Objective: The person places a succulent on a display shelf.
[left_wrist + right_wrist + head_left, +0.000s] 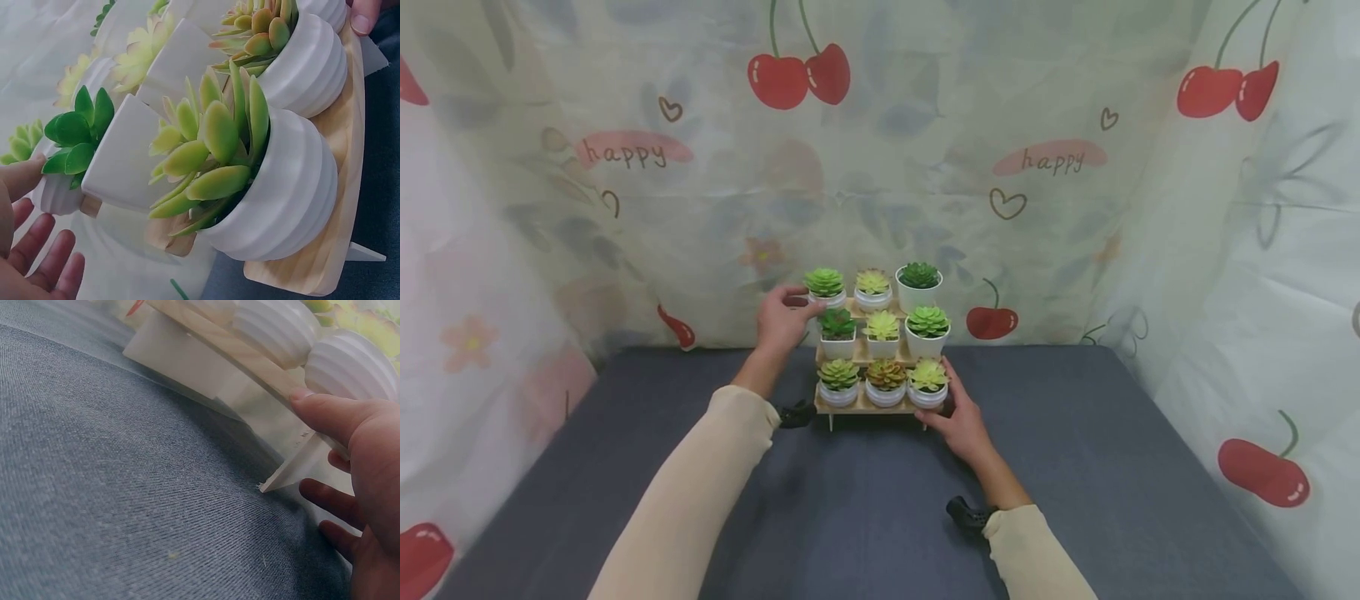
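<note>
Several small potted succulents stand in three rows on a tiered wooden plant stand (877, 408) at the table's far middle. My left hand (781, 320) is at the rear left light-green succulent (825, 283); its thumb touches the white pot (57, 195) while the other fingers spread loosely beside it. Nearer the left wrist camera are a dark green succulent (78, 134) in a square pot and a yellow-green succulent (209, 150) in a ribbed pot. My right hand (964, 427) grips the stand's front right corner, thumb on the wooden edge (275, 378), beside the front right succulent (928, 377).
A dark grey cloth covers the table (865, 508). White legs (294, 464) hold up the stand. Curtains printed with cherries (797, 79) hang behind and on both sides. Black straps (967, 513) are on both wrists.
</note>
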`<state>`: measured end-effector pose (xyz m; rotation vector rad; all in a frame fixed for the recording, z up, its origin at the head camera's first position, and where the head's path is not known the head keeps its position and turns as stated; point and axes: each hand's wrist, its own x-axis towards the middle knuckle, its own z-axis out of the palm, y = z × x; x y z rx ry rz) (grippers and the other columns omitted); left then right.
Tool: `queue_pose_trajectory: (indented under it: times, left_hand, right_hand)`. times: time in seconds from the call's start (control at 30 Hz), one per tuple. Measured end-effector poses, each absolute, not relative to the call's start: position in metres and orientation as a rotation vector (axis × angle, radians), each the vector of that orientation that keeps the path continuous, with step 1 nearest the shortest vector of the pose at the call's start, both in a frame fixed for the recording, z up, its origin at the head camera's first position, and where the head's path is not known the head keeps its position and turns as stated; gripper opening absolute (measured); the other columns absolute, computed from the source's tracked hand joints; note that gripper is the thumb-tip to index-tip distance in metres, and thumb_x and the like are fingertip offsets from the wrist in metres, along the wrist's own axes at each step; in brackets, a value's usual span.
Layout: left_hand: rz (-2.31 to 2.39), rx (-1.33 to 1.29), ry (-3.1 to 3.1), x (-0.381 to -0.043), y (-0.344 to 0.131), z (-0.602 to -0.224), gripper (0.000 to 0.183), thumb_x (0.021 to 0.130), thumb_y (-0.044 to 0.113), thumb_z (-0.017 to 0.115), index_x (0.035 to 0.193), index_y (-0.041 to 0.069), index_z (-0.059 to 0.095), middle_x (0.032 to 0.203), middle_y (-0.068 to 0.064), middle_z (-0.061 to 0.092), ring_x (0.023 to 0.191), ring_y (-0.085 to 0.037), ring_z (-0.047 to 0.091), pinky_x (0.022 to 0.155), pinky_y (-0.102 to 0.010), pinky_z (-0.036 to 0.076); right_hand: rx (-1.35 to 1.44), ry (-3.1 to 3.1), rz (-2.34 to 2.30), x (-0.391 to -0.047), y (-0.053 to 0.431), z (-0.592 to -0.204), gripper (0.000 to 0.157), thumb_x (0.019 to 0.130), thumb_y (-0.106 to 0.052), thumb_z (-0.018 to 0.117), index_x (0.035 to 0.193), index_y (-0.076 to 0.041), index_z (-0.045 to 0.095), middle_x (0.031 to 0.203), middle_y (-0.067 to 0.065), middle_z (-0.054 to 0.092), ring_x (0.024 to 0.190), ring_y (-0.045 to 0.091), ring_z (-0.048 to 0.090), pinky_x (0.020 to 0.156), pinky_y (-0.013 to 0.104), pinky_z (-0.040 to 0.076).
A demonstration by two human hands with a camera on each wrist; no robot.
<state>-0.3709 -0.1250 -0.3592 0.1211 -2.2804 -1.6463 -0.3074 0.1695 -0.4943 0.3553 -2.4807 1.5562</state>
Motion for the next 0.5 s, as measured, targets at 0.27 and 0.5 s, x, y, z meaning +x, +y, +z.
queue_pose_trajectory:
  times: [0.27, 0.5]
  left_hand:
    - [-1.659, 0.08, -2.298, -0.3678, -0.1204, -0.3567, 0.041, 0.087, 0.021, 0.075, 0.121, 0.002, 0.062, 0.115, -0.018, 0.063, 0.108, -0.032, 0.059, 0.084, -0.044, 0.048]
    - [-1.642, 0.073, -2.333, -0.3687, -0.1179, -0.3547, 0.042, 0.089, 0.024, 0.073, 0.124, 0.003, 0.061, 0.116, -0.018, 0.063, 0.109, -0.032, 0.058, 0.087, -0.044, 0.047]
  right_hand:
    - [0.356, -2.484, 1.543, -0.307, 0.1699, -0.4948, 0.097, 0.081, -0.021, 0.082, 0.157, -0.024, 0.021, 0.153, 0.012, 0.036, 0.131, 0.034, 0.044, 0.103, 0.055, 0.034]
    - [0.346, -2.492, 1.538, -0.3065, 0.1695, -0.4926, 0.098, 0.08, -0.02, 0.082, 0.157, -0.025, 0.021, 0.152, 0.011, 0.037, 0.129, 0.033, 0.046, 0.101, 0.055, 0.036]
